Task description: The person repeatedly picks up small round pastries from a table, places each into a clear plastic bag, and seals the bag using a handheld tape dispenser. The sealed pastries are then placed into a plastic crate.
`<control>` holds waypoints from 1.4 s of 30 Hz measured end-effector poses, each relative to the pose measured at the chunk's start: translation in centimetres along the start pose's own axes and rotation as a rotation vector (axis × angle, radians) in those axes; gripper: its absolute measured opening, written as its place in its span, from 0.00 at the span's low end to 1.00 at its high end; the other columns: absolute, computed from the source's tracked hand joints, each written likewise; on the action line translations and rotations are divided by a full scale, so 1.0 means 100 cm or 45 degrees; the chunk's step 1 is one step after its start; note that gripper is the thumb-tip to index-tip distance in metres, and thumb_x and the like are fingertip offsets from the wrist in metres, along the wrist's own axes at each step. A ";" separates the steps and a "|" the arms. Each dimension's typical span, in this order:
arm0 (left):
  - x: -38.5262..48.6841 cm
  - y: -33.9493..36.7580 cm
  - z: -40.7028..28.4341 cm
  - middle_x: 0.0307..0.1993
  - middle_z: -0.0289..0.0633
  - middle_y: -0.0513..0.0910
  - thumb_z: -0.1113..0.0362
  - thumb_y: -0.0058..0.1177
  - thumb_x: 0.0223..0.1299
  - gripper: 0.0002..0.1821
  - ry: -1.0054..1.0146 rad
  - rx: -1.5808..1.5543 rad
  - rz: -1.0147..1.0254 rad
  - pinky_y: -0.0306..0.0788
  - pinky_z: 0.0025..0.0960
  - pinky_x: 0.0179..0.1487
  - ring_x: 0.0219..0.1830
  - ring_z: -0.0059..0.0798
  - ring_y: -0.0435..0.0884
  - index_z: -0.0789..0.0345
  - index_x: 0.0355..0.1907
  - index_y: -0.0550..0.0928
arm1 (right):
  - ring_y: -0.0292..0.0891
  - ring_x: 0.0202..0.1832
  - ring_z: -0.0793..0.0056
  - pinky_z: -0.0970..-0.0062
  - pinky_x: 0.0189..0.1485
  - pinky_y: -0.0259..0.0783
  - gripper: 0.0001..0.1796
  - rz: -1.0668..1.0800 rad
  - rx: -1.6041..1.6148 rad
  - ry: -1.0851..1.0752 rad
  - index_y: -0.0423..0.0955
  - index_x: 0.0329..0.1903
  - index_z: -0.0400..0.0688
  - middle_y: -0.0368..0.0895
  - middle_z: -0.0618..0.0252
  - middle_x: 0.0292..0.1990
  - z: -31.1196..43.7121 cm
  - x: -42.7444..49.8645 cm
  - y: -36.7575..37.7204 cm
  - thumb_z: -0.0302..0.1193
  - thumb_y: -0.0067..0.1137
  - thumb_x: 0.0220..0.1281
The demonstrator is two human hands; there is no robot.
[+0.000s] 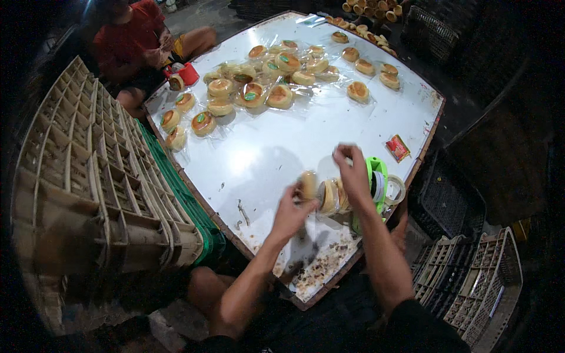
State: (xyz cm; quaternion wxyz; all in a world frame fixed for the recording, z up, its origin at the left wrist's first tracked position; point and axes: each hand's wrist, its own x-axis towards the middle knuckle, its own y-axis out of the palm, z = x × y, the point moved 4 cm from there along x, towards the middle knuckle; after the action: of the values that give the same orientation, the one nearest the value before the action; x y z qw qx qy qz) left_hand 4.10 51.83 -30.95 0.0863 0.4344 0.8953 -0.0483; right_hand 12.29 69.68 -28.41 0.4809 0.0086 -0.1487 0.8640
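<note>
My left hand (291, 209) grips a round golden bun (307, 185), blurred by motion, over the near part of the white tabletop. Just right of it, several buns in clear wrapping (329, 197) stand on edge in a row. My right hand (354, 172) is raised above the far end of that row, its fingers curled and blurred; whether anything thin is between them I cannot tell. Beside my right wrist sits a bright green tape dispenser (374, 165), partly hidden by my forearm. A roll of tape (396, 190) lies against its right side.
Many bagged buns (280, 97), some with green labels, spread over the table's far half. A red packet (398, 148) lies near the right edge. Stacked plastic crates (110, 176) flank the left; more crates (481, 278) stand lower right. Another person (132, 44) sits beyond a red dispenser (190, 74).
</note>
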 end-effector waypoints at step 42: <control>-0.104 0.018 -0.049 0.48 0.44 0.77 0.67 0.51 0.74 0.14 0.417 0.131 -0.525 0.73 0.34 0.57 0.48 0.30 0.78 0.72 0.56 0.74 | 0.85 0.46 0.65 0.63 0.52 0.82 0.06 0.035 1.063 -0.024 0.65 0.49 0.41 0.85 0.51 0.45 0.087 -0.175 -0.035 0.30 0.49 0.81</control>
State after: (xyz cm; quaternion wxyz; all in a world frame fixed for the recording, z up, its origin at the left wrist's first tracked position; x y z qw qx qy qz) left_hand 11.25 45.75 -24.17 -0.0934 0.2488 0.9632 -0.0394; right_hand 23.52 54.66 -22.00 0.4232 0.2088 0.2099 0.8563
